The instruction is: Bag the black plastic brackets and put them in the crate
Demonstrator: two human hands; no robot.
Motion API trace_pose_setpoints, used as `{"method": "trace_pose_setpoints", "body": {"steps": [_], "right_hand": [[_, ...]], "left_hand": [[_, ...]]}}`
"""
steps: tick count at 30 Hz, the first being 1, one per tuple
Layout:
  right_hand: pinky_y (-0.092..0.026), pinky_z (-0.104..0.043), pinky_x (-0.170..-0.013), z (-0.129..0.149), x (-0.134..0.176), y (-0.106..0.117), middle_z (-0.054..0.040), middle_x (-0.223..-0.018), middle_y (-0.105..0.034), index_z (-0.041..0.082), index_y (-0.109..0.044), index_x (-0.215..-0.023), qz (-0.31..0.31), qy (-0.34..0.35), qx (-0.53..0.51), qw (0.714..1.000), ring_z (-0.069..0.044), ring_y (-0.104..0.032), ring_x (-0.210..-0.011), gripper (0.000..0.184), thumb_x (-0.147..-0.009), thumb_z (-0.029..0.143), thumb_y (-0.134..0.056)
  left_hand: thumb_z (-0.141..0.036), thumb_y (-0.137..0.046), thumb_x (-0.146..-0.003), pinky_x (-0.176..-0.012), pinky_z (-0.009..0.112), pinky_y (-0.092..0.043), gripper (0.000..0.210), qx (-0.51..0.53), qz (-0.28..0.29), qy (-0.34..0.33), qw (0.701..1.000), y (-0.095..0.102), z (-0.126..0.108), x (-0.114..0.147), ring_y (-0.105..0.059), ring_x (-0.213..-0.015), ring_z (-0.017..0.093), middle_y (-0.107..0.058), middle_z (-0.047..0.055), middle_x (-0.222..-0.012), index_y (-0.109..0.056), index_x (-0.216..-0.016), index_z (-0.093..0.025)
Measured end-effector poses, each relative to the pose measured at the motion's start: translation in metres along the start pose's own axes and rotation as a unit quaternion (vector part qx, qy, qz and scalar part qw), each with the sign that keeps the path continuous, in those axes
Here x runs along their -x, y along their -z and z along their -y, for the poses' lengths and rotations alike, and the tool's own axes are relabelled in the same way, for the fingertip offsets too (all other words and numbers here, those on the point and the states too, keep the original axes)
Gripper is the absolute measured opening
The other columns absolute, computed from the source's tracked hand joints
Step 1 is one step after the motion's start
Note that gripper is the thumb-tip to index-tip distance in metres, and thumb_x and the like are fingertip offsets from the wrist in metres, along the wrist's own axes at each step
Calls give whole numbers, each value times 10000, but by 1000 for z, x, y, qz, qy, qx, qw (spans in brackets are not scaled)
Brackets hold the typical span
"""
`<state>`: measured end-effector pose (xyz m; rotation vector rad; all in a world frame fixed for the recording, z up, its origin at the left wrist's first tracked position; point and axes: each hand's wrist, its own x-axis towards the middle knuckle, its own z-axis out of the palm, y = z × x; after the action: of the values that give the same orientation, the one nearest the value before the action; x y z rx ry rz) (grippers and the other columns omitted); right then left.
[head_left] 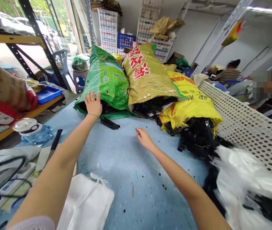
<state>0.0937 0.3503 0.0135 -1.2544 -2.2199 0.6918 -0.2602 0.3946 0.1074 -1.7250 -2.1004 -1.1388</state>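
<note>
Left hand (93, 103) lies with its fingers spread on the lip of the green sack (109, 84), palm down. Right hand (144, 138) hangs over the middle of the counter (126, 166), fingers loosely bent; whether it grips anything, I cannot tell.

Nearest, a white bag (88, 201) lies flat on the counter at the front. To the right, a crumpled, clear plastic bag (244, 172) sits among black parts, and which of them are inside it is unclear. At the left edge stands a bluish see-through jar (36, 132) with a white lid on; its contents are hard to make out.

Farther back, three sacks lie side by side, mouths facing the person. The yellow sack (193, 105) spills black parts onto the counter. The gold sack (150, 76), in the middle, shows more of them packed in its mouth. The green sack is at the left, its mouth dark inside, with one black piece (109, 123) lying just in front.

Behind the sacks, white crates (108, 28) rise in stacks, with a blue crate (125, 41) between.
</note>
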Motion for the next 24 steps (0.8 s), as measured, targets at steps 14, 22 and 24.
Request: {"method": "trace_pose_setpoints", "body": {"steps": [14, 22, 24], "right_hand": [[-435, -453, -1031, 18, -245, -38, -212, -1231, -662, 127, -557, -1319, -124, -46, 157, 979, -308, -612, -1132, 422, -1027, 93, -253], [-488, -427, -898, 9, -254, 10, -149, -1110, -709, 223, -608, -1119, -98, -92, 11, 991, -338, -649, -1059, 297, -1037, 380, -369], [-488, -422, -880, 19, -243, 9, -148, -1084, -709, 226, -604, -1075, -99, -93, 5, 991, -332, -648, -1035, 291, -1031, 354, -346]], "left_hand": [[-250, -469, -940, -758, 353, -367, 177, -32, 56, 104, 992, -20, 14, -49, -630, -888, 303, -685, 107, -850, -611, -840, -221], [-315, -365, -942, -725, 357, -364, 319, -106, 115, 121, 980, -20, 8, -41, -648, -948, 330, -725, 141, -989, -665, -954, -209], [-332, -361, -939, -730, 357, -373, 347, -128, 130, 128, 975, -15, 11, -36, -652, -972, 334, -734, 149, -1025, -683, -965, -205]]}}
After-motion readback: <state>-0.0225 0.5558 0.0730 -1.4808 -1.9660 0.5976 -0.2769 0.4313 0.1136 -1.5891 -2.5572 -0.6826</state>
